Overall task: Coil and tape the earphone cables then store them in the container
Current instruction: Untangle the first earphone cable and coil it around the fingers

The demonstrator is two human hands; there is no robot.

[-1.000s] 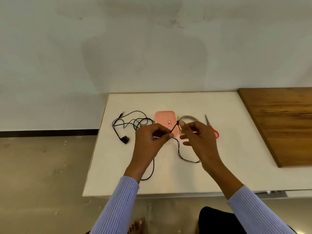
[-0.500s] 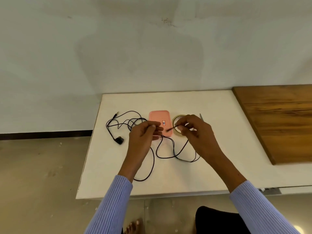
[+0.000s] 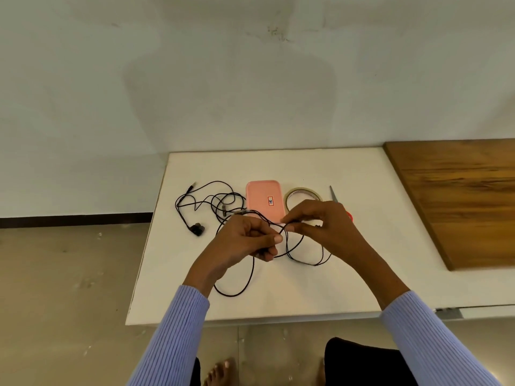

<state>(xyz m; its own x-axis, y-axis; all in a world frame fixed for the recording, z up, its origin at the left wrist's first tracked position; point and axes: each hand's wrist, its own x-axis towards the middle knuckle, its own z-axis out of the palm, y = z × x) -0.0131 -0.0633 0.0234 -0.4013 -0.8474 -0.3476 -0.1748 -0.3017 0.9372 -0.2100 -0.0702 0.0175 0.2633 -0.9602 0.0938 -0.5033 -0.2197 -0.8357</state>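
A black earphone cable (image 3: 303,256) runs in loose loops between my two hands above the white table (image 3: 362,274). My left hand (image 3: 242,240) pinches the cable between thumb and fingers, and a long loop hangs from it toward the table's near edge. My right hand (image 3: 323,227) pinches the same cable a little to the right. A second black earphone cable (image 3: 206,201) lies tangled at the left, its earbuds (image 3: 197,229) in front. The pink container (image 3: 263,200) lies closed behind my hands. Beside it sits a tape roll (image 3: 302,194), partly hidden by my right hand.
Scissors (image 3: 334,196) with red handles lie to the right of the tape, mostly hidden by my right hand. A wooden board (image 3: 459,199) covers the table's right side. The table's left and near edges drop to a bare floor (image 3: 69,288); my feet show below.
My hands have come closer together and lower. The cable now forms more loops between them, and my left hand has gathered a turn of it.
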